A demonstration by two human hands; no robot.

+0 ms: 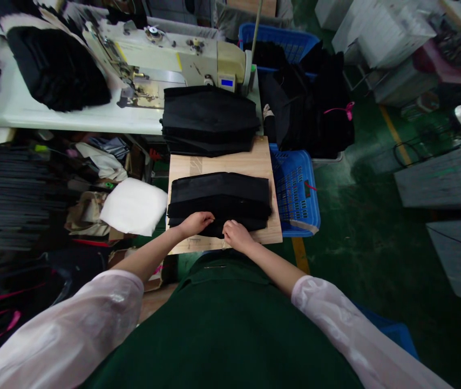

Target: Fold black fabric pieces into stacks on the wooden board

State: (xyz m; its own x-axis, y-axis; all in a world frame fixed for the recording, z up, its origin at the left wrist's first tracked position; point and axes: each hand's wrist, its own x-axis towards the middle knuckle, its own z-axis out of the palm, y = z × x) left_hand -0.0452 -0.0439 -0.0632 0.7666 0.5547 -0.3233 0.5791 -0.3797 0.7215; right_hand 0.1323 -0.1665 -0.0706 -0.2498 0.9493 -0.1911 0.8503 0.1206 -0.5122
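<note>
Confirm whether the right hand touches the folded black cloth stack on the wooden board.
Touching: the head view shows the right hand pressed onto the near edge of the folded black cloth stack, with no gap.

- You're working in bright, fairly even light that seems to fall from overhead.
- Your white table top is the brightest surface, nearly washed out.
- Your pale sleeves carry soft glare along their folds.
- Your folded black cloth sits so dark that its creases barely show.
- Deep shadow fills the space beneath the table.
- The green floor shows a dull sheen.
- Your view bows and stretches toward the edges, while the middle stays fairly sharp.
</note>
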